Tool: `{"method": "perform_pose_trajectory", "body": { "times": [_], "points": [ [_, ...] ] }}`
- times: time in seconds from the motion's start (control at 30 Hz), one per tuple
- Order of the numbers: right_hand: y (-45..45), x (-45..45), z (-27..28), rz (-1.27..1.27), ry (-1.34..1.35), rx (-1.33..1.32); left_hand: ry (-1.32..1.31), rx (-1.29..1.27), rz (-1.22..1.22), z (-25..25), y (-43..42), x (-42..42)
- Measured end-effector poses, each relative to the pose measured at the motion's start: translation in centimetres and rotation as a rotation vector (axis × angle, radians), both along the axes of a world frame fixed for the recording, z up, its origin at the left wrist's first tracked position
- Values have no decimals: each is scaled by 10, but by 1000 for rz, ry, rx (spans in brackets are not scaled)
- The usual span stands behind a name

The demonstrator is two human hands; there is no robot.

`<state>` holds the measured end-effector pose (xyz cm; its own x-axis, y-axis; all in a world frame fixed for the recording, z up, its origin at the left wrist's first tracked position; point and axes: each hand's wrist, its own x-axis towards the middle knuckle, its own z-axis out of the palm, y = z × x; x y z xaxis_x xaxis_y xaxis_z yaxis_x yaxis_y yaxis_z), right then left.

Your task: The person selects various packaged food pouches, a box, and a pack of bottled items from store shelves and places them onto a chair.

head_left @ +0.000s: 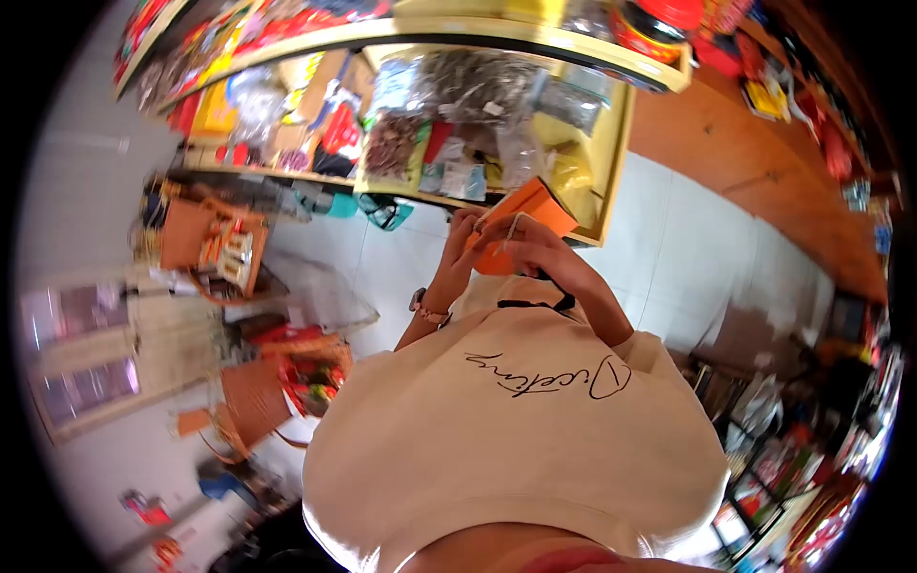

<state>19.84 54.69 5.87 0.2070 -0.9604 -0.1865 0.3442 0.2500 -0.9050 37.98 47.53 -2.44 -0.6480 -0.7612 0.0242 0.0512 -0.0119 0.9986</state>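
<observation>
An orange box is held in front of my chest, near the edge of a wooden drawer. My left hand has its bent fingers on the box's left end. Across its near side lies my right hand, fingers curled against the orange surface, with a ring on one finger. Both hands are close together, and the fingertips are partly hidden. A watch and a bracelet are on my left wrist. Plastic bags and small packets lie in the drawer just beyond the box.
A shelf edge with red and yellow goods runs across the top. To the left stand a wooden chair with packets and another chair holding a red bag. A brown counter curves along the right. Crowded racks fill the lower right.
</observation>
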Motion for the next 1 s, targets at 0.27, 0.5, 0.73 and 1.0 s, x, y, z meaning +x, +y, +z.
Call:
{"method": "perform_pose_trajectory", "body": {
  "times": [0.27,0.5,0.73,1.0],
  "points": [
    [3,88,11,290,-190,-59,281,400,-80,57,59,75],
    [15,174,7,536,-187,-14,424,277,304,11,122,148],
    [19,246,-21,659,-268,92,424,242,649,18,157,203],
    [-11,331,-41,881,-295,367,411,338,1014,-12,166,250]
  ]
}}
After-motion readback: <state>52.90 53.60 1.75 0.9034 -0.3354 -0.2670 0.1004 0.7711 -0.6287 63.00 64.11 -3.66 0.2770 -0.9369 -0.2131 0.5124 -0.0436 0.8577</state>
